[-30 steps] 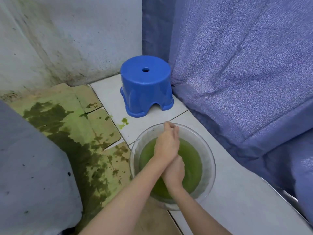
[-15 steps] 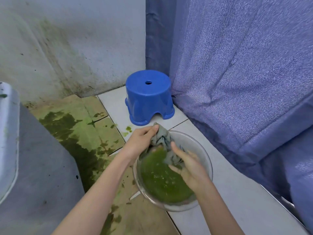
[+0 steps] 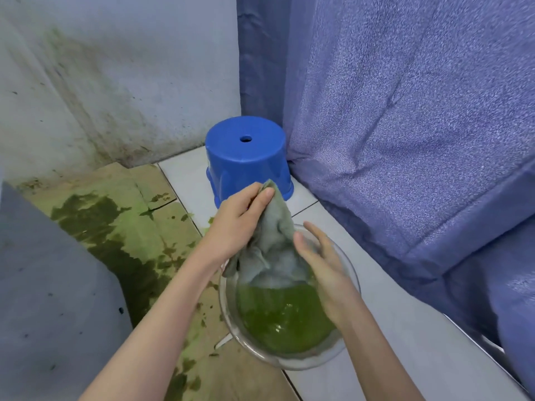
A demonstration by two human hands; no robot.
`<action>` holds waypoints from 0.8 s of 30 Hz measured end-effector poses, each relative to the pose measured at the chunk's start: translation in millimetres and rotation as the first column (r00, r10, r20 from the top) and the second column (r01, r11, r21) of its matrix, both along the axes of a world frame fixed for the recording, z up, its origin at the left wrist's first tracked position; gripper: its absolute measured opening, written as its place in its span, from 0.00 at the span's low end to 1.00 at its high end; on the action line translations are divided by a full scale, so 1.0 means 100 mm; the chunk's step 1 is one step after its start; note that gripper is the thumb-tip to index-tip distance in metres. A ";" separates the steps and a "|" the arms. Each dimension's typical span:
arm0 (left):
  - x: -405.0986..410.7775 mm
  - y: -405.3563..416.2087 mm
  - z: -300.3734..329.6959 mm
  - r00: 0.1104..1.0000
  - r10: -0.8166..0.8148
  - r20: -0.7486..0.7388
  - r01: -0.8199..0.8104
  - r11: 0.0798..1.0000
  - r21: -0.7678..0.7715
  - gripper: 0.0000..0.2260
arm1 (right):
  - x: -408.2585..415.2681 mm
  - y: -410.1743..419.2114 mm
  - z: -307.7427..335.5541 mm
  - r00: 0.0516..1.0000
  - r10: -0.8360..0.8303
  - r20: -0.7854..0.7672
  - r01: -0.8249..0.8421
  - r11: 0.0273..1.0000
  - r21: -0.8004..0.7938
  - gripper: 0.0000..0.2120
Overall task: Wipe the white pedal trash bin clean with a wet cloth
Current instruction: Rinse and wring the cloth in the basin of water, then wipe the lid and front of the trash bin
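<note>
A grey wet cloth [image 3: 275,250] hangs over a clear bowl [image 3: 228,311] of green water on the floor. My left hand [image 3: 240,224] pinches the cloth's top corner and holds it up, its lower edge still in the water. My right hand [image 3: 321,267] rests flat against the cloth's right side with fingers spread. At the left edge a pale grey-white curved surface [image 3: 49,299] with dark specks shows; I cannot tell whether it is the trash bin.
A blue plastic stool [image 3: 246,157] stands upturned-tub-like in the corner behind the bowl. A blue curtain [image 3: 405,125] hangs along the right. Stained green cardboard [image 3: 121,224] covers the floor on the left, white tiles [image 3: 411,337] on the right. A mouldy wall [image 3: 115,76] is behind.
Both hands were pressed together in the green water. My left hand has since lifted the cloth up out of the bowl, and my right hand has opened against it.
</note>
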State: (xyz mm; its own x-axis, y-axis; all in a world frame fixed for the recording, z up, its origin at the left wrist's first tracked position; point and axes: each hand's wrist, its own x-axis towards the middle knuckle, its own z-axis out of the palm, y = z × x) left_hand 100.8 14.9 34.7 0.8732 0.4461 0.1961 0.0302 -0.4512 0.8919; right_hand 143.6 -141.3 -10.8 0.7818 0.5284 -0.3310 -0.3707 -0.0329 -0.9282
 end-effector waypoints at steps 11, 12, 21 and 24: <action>-0.32 0.12 1.21 0.963 0.215 0.163 -0.247 0.946 0.210 0.15 | 0.01 0.32 1.10 0.739 0.068 0.671 0.051 0.986 -0.156 0.05; -0.41 0.15 1.36 0.950 0.252 0.182 -0.290 0.930 0.224 0.15 | -0.03 0.33 1.20 0.738 0.053 0.673 0.059 0.988 -0.143 0.06; -1.48 0.50 1.96 0.879 0.475 0.035 -0.461 0.830 0.314 0.10 | -0.42 0.40 2.06 0.848 -0.007 0.530 -0.048 0.995 0.090 0.15; -1.73 0.55 1.97 0.868 0.487 -0.094 -0.441 0.845 0.302 0.09 | -0.62 0.60 2.23 0.747 -0.028 0.665 0.061 0.998 -0.026 0.06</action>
State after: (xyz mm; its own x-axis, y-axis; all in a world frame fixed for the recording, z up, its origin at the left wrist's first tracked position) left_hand -72.4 70.4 231.2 0.6059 0.7588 0.2391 0.4270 -0.5637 0.7070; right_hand 81.2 -81.1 212.4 0.8351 0.4854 0.2588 0.3361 -0.0777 -0.9386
